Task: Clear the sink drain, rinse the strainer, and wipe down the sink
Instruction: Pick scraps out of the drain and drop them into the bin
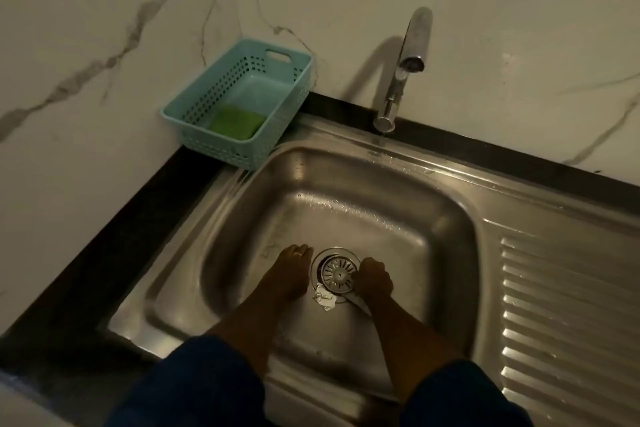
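L hand [289,274] is laid flat, fingers straight, on sink [346,218] floor left of the drain [316,263]. The strainer [337,274], seated in it, is gripped at its rim by curled R hand [374,279]; white scrap [323,299] is seen alongside.

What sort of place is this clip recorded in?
Probably a home kitchen: a stainless steel sink with ribbed drainboard, a chrome tap against a marble-look wall, a teal plastic basket holding a green sponge.

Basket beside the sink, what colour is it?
The basket is light turquoise, its walls dotted with holes; head view.
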